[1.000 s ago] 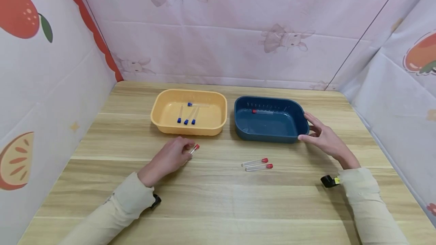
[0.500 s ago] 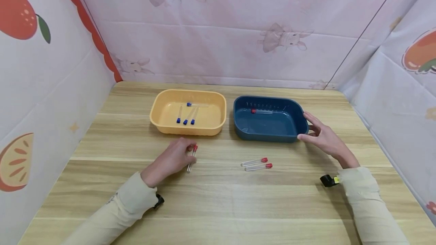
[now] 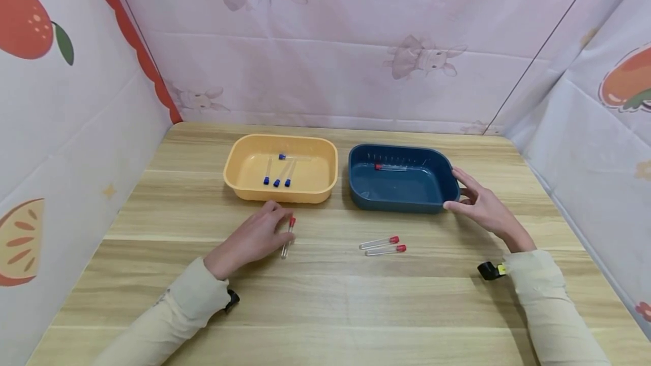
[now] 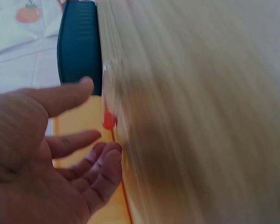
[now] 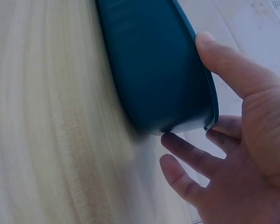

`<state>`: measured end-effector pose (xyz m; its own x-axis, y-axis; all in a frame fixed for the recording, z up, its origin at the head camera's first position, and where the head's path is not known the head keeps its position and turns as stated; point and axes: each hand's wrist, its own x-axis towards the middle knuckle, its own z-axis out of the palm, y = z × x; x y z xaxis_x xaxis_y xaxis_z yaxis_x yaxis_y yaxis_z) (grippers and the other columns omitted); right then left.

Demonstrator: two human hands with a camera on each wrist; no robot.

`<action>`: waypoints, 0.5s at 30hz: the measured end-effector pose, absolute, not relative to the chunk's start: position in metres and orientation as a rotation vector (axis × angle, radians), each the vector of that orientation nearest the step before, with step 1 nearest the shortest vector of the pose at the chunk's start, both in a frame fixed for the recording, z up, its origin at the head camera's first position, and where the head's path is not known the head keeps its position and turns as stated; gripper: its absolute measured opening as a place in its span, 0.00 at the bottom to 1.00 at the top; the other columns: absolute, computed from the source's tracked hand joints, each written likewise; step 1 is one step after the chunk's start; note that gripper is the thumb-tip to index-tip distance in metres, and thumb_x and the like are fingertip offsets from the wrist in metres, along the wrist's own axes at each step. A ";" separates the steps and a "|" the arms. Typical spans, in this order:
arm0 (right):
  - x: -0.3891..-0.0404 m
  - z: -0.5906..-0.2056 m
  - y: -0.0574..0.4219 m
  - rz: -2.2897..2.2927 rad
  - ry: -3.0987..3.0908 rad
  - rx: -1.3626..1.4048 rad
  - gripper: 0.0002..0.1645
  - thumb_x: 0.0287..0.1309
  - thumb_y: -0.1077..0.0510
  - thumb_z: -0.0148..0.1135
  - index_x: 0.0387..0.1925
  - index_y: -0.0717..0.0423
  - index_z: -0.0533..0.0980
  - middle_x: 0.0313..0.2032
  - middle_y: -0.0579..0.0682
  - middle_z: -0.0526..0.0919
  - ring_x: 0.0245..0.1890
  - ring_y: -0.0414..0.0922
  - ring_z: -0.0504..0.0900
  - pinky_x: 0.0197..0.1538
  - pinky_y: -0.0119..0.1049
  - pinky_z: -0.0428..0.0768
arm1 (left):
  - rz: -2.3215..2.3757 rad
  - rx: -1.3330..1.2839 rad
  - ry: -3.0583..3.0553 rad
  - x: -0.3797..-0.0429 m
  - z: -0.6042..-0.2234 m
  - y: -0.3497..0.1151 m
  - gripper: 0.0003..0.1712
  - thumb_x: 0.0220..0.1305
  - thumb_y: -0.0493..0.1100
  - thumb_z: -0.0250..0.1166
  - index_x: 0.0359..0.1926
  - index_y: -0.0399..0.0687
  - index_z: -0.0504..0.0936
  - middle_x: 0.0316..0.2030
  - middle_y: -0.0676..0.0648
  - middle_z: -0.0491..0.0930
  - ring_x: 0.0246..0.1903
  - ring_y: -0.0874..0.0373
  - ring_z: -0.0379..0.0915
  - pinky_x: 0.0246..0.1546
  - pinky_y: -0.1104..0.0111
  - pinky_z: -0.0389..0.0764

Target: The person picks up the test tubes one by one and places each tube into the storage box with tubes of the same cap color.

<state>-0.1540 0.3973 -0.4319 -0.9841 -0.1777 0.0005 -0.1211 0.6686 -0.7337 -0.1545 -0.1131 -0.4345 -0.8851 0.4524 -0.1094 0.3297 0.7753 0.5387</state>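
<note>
My left hand (image 3: 256, 239) hovers by a clear test tube with a red cap (image 3: 285, 249), in front of the yellow basin (image 3: 285, 195). In the left wrist view its thumb and fingers stand apart, with the red cap (image 4: 108, 120) beyond them. My right hand (image 3: 483, 208) holds the right end of the dark blue basin (image 3: 396, 206). The right wrist view shows the thumb (image 5: 224, 60) at the rim and other fingertips against the end wall. Inside this basin lies one red-capped tube (image 3: 390, 168).
Two red-capped tubes (image 3: 385, 249) lie side by side on the wood-grain table (image 3: 346, 309), in front of the blue basin. Several blue-capped tubes (image 3: 277, 182) are in the yellow basin. Printed cloth walls (image 3: 325, 83) close off the back and both sides.
My left hand first had the red-capped tube in its fingers, turned it to point more toward the back, and has now loosened and drawn slightly left. The right hand has stayed on the blue basin.
</note>
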 end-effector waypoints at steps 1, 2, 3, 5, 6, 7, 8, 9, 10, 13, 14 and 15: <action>-0.154 -0.432 0.397 -1.224 2.805 -0.251 0.55 0.69 0.50 0.69 0.84 0.50 0.45 0.82 0.55 0.47 0.69 0.63 0.70 0.55 0.13 0.69 | 0.764 0.646 2.732 -0.155 -0.434 -0.115 0.35 0.67 0.48 0.73 0.69 0.36 0.75 0.54 0.43 0.73 0.47 0.51 0.72 0.50 0.57 0.80; -0.154 -0.432 0.397 -1.223 2.806 -0.251 0.55 0.69 0.50 0.69 0.84 0.50 0.45 0.82 0.55 0.47 0.69 0.63 0.70 0.55 0.13 0.69 | 0.762 0.681 2.724 -0.155 -0.434 -0.117 0.36 0.66 0.48 0.74 0.70 0.36 0.74 0.56 0.43 0.73 0.50 0.51 0.73 0.53 0.56 0.80; -0.154 -0.432 0.397 -1.223 2.807 -0.251 0.55 0.69 0.50 0.69 0.84 0.50 0.45 0.81 0.55 0.47 0.69 0.63 0.70 0.55 0.13 0.68 | 0.755 0.724 2.714 -0.156 -0.434 -0.119 0.38 0.66 0.48 0.74 0.70 0.36 0.74 0.59 0.41 0.72 0.53 0.49 0.73 0.57 0.54 0.79; -0.155 -0.432 0.398 -1.227 2.804 -0.252 0.55 0.69 0.50 0.69 0.84 0.49 0.45 0.82 0.55 0.47 0.69 0.63 0.70 0.55 0.13 0.68 | 0.744 0.783 2.684 -0.157 -0.434 -0.123 0.42 0.63 0.50 0.76 0.72 0.36 0.72 0.64 0.40 0.71 0.61 0.47 0.70 0.65 0.51 0.74; -0.155 -0.432 0.398 -1.229 2.803 -0.253 0.55 0.69 0.50 0.69 0.84 0.49 0.45 0.82 0.55 0.47 0.69 0.63 0.70 0.55 0.13 0.68 | 0.739 0.808 2.665 -0.157 -0.434 -0.125 0.44 0.62 0.51 0.77 0.73 0.36 0.70 0.66 0.39 0.70 0.64 0.45 0.68 0.67 0.49 0.72; -0.155 -0.433 0.398 -1.232 2.800 -0.254 0.55 0.69 0.50 0.69 0.84 0.49 0.44 0.82 0.55 0.47 0.69 0.63 0.70 0.55 0.13 0.68 | 0.727 0.834 2.651 -0.157 -0.434 -0.127 0.47 0.61 0.52 0.78 0.74 0.36 0.69 0.68 0.38 0.69 0.66 0.44 0.66 0.69 0.48 0.70; -0.155 -0.433 0.398 -1.234 2.799 -0.253 0.56 0.69 0.50 0.69 0.84 0.49 0.44 0.82 0.55 0.47 0.69 0.63 0.70 0.55 0.12 0.68 | 0.715 0.855 2.637 -0.157 -0.434 -0.129 0.49 0.59 0.53 0.78 0.74 0.36 0.68 0.69 0.37 0.68 0.68 0.43 0.64 0.70 0.47 0.68; -0.155 -0.433 0.398 -1.235 2.798 -0.251 0.56 0.69 0.50 0.69 0.84 0.49 0.44 0.82 0.55 0.47 0.69 0.63 0.70 0.55 0.12 0.68 | 0.703 0.874 2.626 -0.158 -0.434 -0.131 0.52 0.58 0.55 0.79 0.75 0.36 0.67 0.70 0.37 0.67 0.69 0.42 0.62 0.71 0.47 0.66; -0.155 -0.433 0.398 -1.238 2.797 -0.252 0.56 0.69 0.50 0.69 0.84 0.49 0.44 0.82 0.55 0.47 0.69 0.63 0.70 0.55 0.12 0.68 | 0.694 0.881 2.614 -0.158 -0.433 -0.132 0.54 0.56 0.56 0.80 0.76 0.37 0.66 0.71 0.38 0.66 0.70 0.43 0.61 0.71 0.47 0.65; -0.155 -0.433 0.398 -1.243 2.794 -0.252 0.56 0.69 0.50 0.69 0.84 0.49 0.44 0.82 0.55 0.47 0.69 0.63 0.70 0.55 0.12 0.68 | 0.661 0.915 2.596 -0.158 -0.433 -0.134 0.58 0.53 0.59 0.81 0.77 0.37 0.64 0.72 0.38 0.64 0.71 0.43 0.59 0.71 0.47 0.65; -0.155 -0.433 0.398 -1.245 2.793 -0.252 0.56 0.68 0.50 0.69 0.84 0.49 0.44 0.82 0.55 0.47 0.69 0.63 0.70 0.55 0.12 0.68 | 0.653 0.919 2.593 -0.159 -0.434 -0.134 0.59 0.53 0.59 0.81 0.77 0.38 0.64 0.73 0.39 0.64 0.71 0.43 0.59 0.71 0.48 0.65; -0.155 -0.433 0.398 -1.247 2.794 -0.255 0.56 0.69 0.50 0.69 0.84 0.49 0.44 0.82 0.55 0.47 0.69 0.63 0.70 0.55 0.12 0.68 | 0.644 0.925 2.593 -0.159 -0.434 -0.135 0.59 0.52 0.60 0.81 0.77 0.38 0.64 0.73 0.39 0.64 0.71 0.44 0.58 0.71 0.48 0.65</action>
<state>-0.1548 0.3984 -0.4332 -0.9837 -0.1800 0.0026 -0.1221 0.6564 -0.7444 -0.1590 -0.1345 -0.4337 -0.7421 0.6559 -0.1382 0.5150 0.6899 0.5088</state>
